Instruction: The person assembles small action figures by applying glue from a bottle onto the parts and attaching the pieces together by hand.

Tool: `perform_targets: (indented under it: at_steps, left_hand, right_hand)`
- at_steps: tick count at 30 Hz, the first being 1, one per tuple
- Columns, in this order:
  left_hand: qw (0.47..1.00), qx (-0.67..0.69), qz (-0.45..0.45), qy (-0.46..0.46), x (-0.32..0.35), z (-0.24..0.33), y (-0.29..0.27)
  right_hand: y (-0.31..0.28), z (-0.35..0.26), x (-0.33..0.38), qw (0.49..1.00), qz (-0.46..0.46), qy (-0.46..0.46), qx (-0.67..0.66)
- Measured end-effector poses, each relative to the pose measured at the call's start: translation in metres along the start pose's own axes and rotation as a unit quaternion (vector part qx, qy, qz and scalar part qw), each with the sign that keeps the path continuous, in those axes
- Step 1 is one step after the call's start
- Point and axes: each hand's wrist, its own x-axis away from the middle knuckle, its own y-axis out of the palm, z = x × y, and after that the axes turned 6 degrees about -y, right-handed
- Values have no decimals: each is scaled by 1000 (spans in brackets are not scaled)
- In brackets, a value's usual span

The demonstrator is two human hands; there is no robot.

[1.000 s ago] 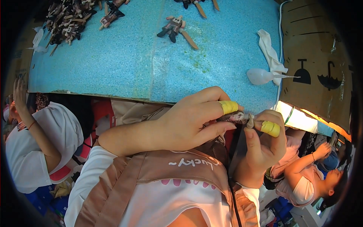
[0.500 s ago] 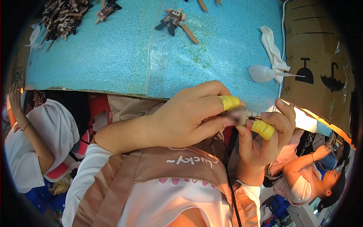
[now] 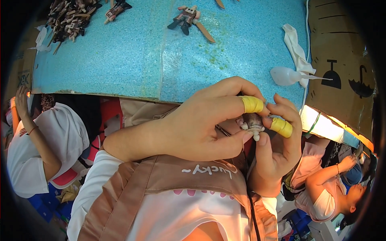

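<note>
Head view: both hands meet just below the near edge of the blue desk (image 3: 120, 68), so the small brown and white figure (image 3: 252, 122) sits close under the eyes. The left hand (image 3: 197, 124) pinches it between taped forefinger and thumb; the right hand (image 3: 277, 148), wrist bent upward, closes on its other side
</note>
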Motion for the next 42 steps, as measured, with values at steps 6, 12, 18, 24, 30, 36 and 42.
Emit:
perform_targets:
  at_steps: [6, 12, 18, 24, 30, 36, 42]
  left_hand:
    - [1000, -8, 0, 6, 1, -1, 3]
    - [997, -69, 19, 34, 0, -4, 4]
    - [994, -85, 44, 61, 0, -8, 8]
    - [999, 3, 34, -36, 1, -8, 3]
    - [950, 170, -54, -256, 2, 12, -4]
    - [950, 158, -72, -260, 2, 13, -2]
    - [964, 134, -42, -226, 2, 7, -1]
  right_hand:
    - [-1, -3, -2, 1000, -1, 15, -14]
    - [2, -7, -4, 998, -3, 57, -16]
    - [0, -11, -3, 996, -37, 72, 27]
    - [0, -7, -2, 998, -9, 31, 54]
    - [-1, 3, 2, 996, 22, 48, 70]
    - [-1, 3, 2, 989, 37, 129, -66]
    - [2, -7, -7, 999, -16, 45, 13]
